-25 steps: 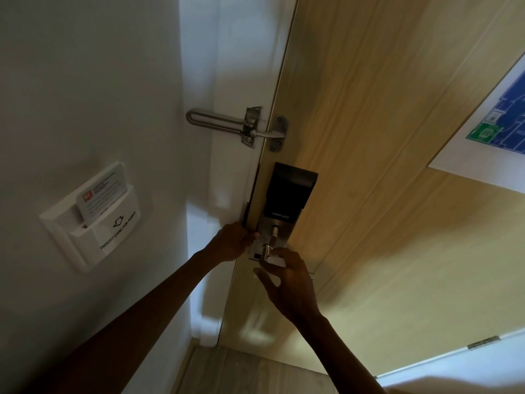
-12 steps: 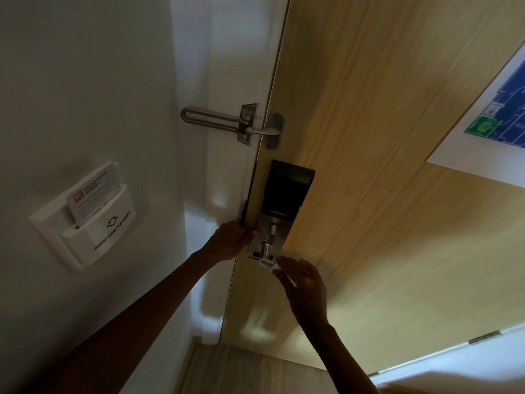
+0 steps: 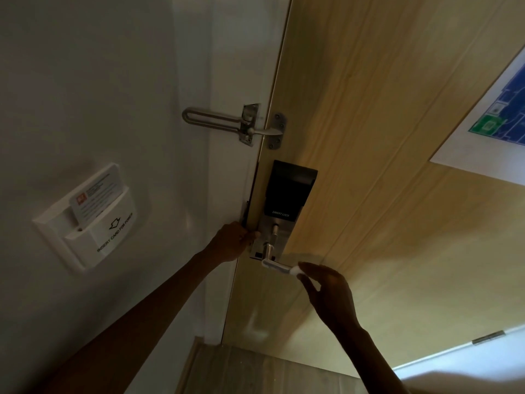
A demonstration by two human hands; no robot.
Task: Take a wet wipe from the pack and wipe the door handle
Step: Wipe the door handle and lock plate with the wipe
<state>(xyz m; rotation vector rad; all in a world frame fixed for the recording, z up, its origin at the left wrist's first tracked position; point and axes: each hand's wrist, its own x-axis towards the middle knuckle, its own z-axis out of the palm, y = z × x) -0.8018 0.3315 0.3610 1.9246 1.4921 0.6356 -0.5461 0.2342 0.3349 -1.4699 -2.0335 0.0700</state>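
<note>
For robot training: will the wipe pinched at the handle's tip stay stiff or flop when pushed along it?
Probably floppy: the wet wipe shows as a small bunched wad in the right hand's pinch. Likely light, clinging damply to the smooth metal door handle.

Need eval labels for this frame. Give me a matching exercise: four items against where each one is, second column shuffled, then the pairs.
1. wet wipe
2. key card
3. swing bar guard
4. left hand

A. in the white wall slot
B. against the left side of the metal lock plate
C. pinched by the right hand at the tip of the handle
D. mounted above the black lock panel

Pairs: 1-C, 2-A, 3-D, 4-B
</note>
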